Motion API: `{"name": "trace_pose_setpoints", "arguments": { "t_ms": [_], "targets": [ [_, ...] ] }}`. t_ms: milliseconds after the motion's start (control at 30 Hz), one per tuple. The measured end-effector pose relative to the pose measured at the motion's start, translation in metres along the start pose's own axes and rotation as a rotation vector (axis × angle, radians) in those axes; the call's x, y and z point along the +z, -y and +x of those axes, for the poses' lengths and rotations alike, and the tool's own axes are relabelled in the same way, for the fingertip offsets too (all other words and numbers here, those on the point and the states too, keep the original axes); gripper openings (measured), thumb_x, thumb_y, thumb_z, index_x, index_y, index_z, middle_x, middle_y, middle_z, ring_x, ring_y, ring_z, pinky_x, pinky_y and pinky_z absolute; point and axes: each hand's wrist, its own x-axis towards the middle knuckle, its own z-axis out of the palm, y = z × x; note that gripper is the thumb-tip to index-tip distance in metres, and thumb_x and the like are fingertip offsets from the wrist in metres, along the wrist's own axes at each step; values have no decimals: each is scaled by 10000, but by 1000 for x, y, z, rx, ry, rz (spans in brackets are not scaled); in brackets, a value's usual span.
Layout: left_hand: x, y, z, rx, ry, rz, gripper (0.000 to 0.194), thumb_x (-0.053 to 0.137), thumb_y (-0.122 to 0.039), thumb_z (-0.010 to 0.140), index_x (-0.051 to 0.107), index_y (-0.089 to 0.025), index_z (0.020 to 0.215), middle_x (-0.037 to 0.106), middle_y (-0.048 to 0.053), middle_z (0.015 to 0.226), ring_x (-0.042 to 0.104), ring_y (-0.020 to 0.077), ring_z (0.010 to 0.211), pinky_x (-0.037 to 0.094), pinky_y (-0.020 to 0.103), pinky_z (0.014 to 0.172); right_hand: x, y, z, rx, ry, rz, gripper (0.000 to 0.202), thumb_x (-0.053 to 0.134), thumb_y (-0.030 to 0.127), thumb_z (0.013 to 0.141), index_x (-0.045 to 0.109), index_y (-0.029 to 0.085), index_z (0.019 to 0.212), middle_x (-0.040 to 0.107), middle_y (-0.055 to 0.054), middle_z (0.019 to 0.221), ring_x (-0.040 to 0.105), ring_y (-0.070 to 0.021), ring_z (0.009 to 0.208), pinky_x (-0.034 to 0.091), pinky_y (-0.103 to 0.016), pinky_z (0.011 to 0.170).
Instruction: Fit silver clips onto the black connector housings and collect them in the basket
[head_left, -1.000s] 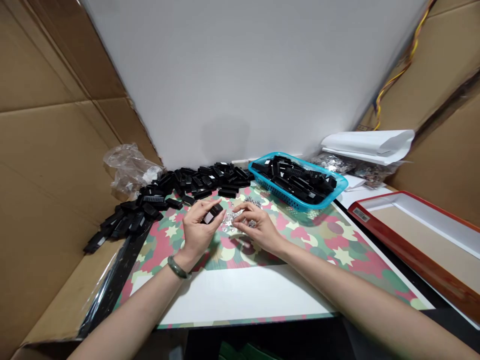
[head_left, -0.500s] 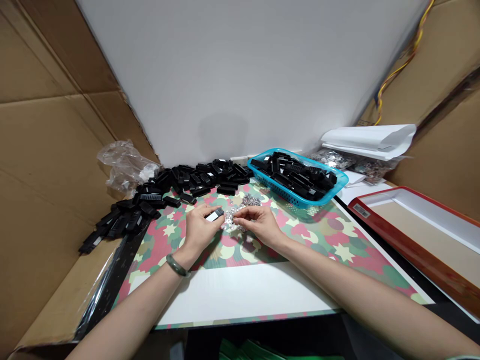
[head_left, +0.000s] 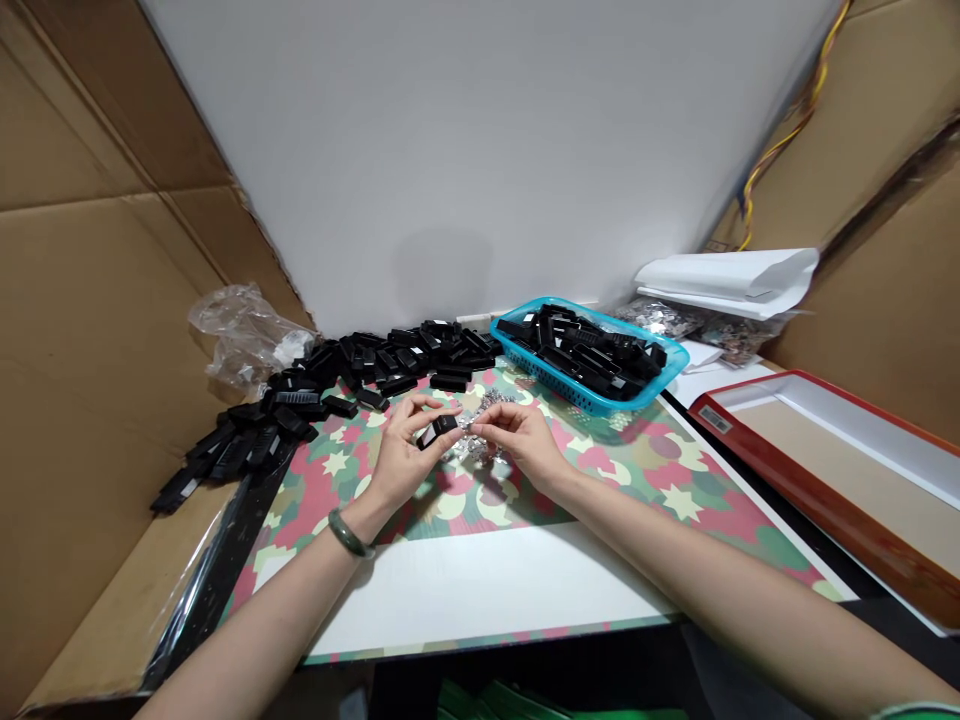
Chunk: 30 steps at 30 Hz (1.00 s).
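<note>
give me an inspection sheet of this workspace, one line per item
surface: camouflage-patterned sheet with a white band
job's things: black part in hand; small silvery pieces on the sheet; black parts piled and in a blue basket
clutter: clear plastic bag left; filled bags, rolled white paper and red-edged box right
hands: left holds the black part; right pinches beside it, contents too small to tell
cables: yellow-red twisted wire, upper right
surroundings: pale panel behind, cardboard both sides
</note>
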Motion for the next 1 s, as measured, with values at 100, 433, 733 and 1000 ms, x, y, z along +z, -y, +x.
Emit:
{"name": "trace_pose_setpoints", "arguments": {
  "t_ms": [100, 433, 733, 1000],
  "targets": [
    [-3, -2, 2, 55, 45, -13, 254, 742, -328, 797, 776, -287, 1046, 567, 59, 975, 552, 220, 975, 485, 315, 828, -2, 3, 1, 13, -34, 52, 241, 800, 353, 683, 640, 174, 662, 573, 32, 614, 462, -79, 501, 378, -219, 482],
    [7, 6, -4, 157, 57, -62, 232, 798, -151, 709, 793, -257, 916, 745, 67, 905, 667, 222, 864, 528, 333, 797, 4, 2, -3, -16, -1, 46, 233, 802, 356, 672, 670, 180, 597, 655, -53, 934, 600, -177, 847, 468, -304, 767],
    [15, 7, -10, 330, -78, 63, 176, 775, -189, 756, 746, -179, 929, 736, 79, 863, 679, 190, 769, 546, 251, 552, 11, -3, -11, 68, -59, 160, 279, 852, 422, 616, 704, 185, 607, 631, -84, 1157, 567, -261, 1129, 401, -395, 990],
    [16, 6, -9, 506, -148, 195, 133, 743, -136, 778, 714, -177, 901, 732, 66, 858, 682, 199, 805, 558, 321, 713, 13, -5, -10, 80, -24, 169, 300, 865, 466, 598, 740, 196, 635, 652, -100, 1149, 509, -294, 1251, 377, -416, 1042]
  ]
}}
